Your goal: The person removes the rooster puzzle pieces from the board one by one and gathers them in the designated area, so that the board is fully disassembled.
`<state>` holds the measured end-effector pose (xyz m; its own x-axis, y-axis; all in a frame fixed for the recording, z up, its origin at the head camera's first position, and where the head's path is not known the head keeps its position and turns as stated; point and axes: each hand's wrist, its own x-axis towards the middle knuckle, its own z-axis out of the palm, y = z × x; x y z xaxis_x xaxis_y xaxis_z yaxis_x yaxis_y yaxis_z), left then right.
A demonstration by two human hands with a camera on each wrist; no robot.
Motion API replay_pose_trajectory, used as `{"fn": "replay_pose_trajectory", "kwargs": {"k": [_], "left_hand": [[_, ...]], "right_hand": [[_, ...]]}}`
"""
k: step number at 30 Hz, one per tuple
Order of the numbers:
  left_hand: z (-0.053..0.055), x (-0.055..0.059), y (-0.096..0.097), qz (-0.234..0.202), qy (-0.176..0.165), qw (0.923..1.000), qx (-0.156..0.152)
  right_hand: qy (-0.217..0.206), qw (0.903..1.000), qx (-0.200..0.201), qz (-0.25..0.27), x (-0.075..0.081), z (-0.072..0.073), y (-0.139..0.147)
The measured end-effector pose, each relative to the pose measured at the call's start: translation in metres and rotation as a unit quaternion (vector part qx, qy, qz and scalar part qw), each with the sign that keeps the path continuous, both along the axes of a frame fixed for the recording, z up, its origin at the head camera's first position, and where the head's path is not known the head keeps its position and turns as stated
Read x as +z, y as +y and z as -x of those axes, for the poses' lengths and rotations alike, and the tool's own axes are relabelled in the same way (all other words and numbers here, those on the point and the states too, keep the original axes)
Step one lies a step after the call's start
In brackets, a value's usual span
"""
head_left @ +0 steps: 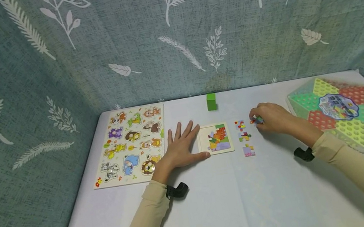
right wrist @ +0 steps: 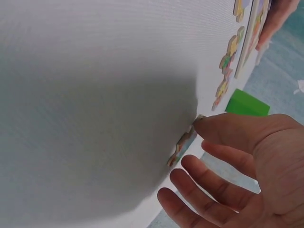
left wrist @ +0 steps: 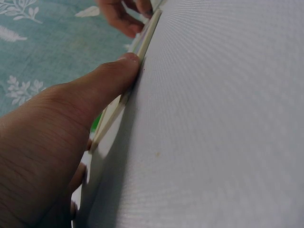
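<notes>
Fingers (right wrist: 180,164) on the right hand (head_left: 272,118) are doing a light thumb-and-index pinch, almost closed on one puzzle piece (head_left: 256,121), while the others are hanging loosely curled; I can't tell whether the piece is clearing the desk (head_left: 214,213). It's sitting to the right of the tray (head_left: 204,140), just past a column of three loose pieces (head_left: 244,136). Meanwhile the left hand (head_left: 182,150) is lying spread, holding nothing, its thumb and index touching the tray. As I'm reading it, the step is getting a clean hold on that flat little thing. I'd be gripping it by opposite edges, not covering the printed side, so the tabs are showing. I'd also be lifting straight up rather than dragging, since sliding left would probably be bumping that column. Light pressure is looking like plenty; squeezing harder is risking a flip.
</notes>
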<state>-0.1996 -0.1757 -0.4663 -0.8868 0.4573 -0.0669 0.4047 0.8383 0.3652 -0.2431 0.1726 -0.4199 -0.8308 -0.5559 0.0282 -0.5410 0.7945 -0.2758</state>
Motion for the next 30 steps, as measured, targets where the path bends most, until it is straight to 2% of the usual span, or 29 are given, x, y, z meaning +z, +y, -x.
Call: {"fn": "replay_pose_trajectory", "kwargs": {"k": [15, 30], "left_hand": [[0.001, -0.001, 0.0, 0.002, -0.001, 1.0, 0.001], [-0.001, 0.001, 0.0, -0.005, 0.001, 1.0, -0.001]], "right_hand": [[0.026, 0.9995, 0.012, 0.01, 0.008, -0.001, -0.002], [0.008, 0.9995, 0.006, 0.028, 0.022, -0.002, -0.01]]}}
